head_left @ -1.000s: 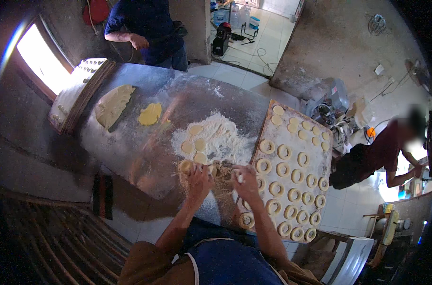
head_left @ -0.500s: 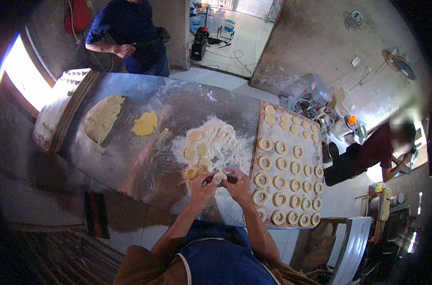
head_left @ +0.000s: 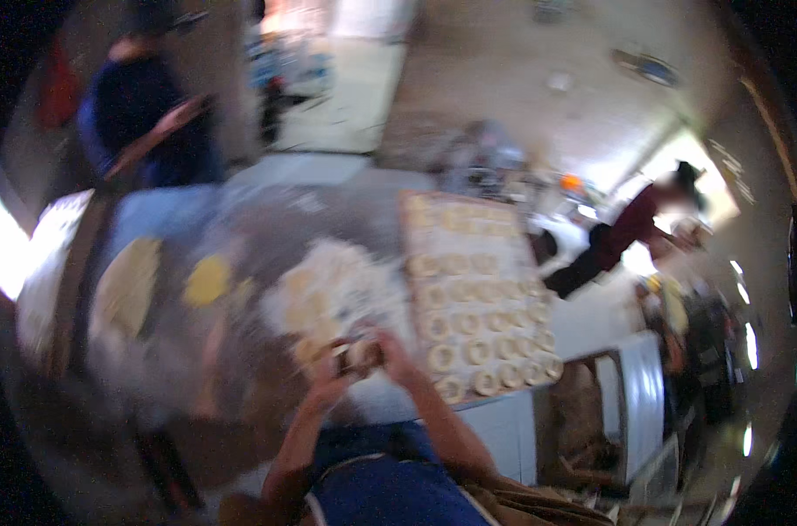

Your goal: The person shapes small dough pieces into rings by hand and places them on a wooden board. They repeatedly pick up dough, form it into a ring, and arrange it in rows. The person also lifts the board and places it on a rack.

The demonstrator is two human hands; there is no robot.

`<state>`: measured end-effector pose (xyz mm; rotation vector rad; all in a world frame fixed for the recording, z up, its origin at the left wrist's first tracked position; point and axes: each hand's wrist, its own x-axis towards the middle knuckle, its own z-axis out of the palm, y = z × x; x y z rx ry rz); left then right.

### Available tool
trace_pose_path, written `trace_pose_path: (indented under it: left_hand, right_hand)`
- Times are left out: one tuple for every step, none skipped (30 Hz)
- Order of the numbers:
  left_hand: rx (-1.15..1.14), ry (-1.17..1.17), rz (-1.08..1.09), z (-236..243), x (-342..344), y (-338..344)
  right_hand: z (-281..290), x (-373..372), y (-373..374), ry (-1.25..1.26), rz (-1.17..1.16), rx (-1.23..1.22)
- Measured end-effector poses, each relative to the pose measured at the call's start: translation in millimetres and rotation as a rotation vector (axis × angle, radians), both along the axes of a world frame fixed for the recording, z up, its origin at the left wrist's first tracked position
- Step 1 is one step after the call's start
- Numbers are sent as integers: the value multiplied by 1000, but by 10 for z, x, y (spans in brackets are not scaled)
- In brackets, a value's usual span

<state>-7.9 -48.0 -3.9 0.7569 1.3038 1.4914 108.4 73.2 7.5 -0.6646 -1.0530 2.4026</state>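
Note:
Between my left hand (head_left: 332,368) and my right hand (head_left: 392,352) is a small pale piece of dough (head_left: 361,354); the fingers of both close on it from either side. Motion blurs its exact shape. My hands are over the near edge of a patch of white flour (head_left: 341,267). Several flat dough rounds (head_left: 304,307) lie in that flour, just beyond my left hand. To the right of my right hand stretches a floured board (head_left: 425,250) bearing rows of dough rings (head_left: 476,352), with small dough rounds along its far end.
On the worktable (head_left: 240,351), a yellow lump (head_left: 207,280) and a large pale dough slab (head_left: 127,285) lie left of the flour. A stack of boards (head_left: 55,280) stands at the table's left end. One person (head_left: 148,114) is beyond the table; another (head_left: 626,223) is at the right.
My view has swung to the right and blurred, so the table sits further left in it. My hands still hold the dough piece. The person beyond the table has raised a forearm.

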Motion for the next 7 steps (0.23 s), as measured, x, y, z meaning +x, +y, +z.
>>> trace_pose_path:
  left_hand:
    - [106,-126,121,-352,2,34]
    - [238,-252,230,-695,18,92]
    - [380,-363,313,-1016,52,179]
    - [432,-547,329,-678,66,187]
    - [419,-575,319,-585,19,235]
    - [408,-572,356,-544,-167,181]
    - [387,-592,290,-577,-287,75]
  right_hand:
    - [-243,-59,50,-105,-10,212]
    - [-463,-116,86,-283,-30,773]
    - [-712,-206,90,-402,-166,1369]
    - [-969,-205,95,-455,-341,1683]
    - [-1165,-289,100,-428,-487,1852]
    - [-747,-424,6,-262,-160,1180]
    - [-224,-220,-49,-263,-157,455]
